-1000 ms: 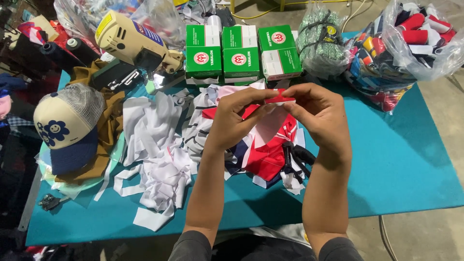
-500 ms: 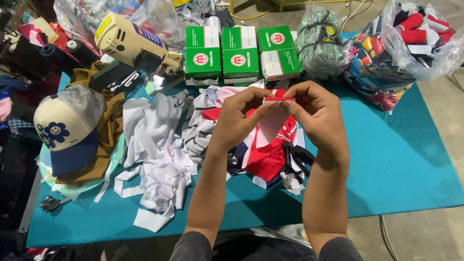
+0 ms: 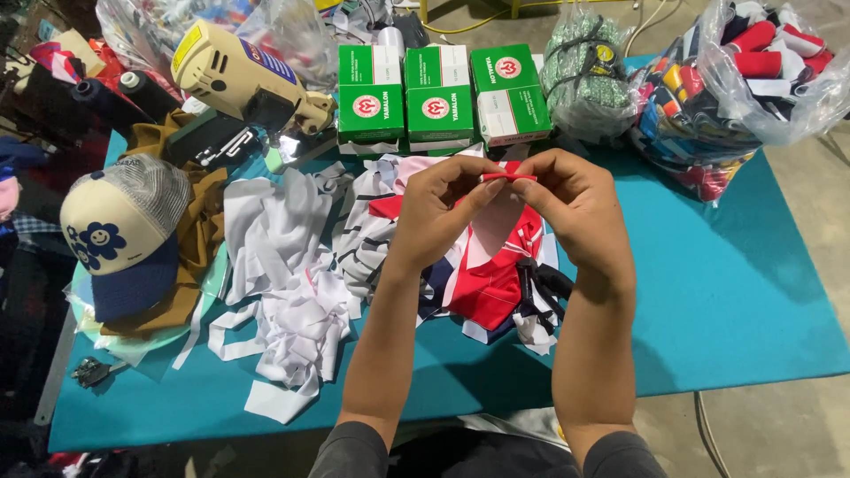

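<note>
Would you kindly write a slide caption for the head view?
Both hands, left hand and right hand, pinch a small red fabric strip above mixed cloth scraps on a teal table.

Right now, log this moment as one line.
left hand: pinching red strip | right hand: pinching same strip | below: scrap pile on teal table

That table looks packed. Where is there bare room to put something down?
The teal table is bare on its right side, between the red fabric pieces and the table edge, below the bag of rolls. A narrower strip runs along the near edge. The left and middle, around the cap, are crowded.
</note>
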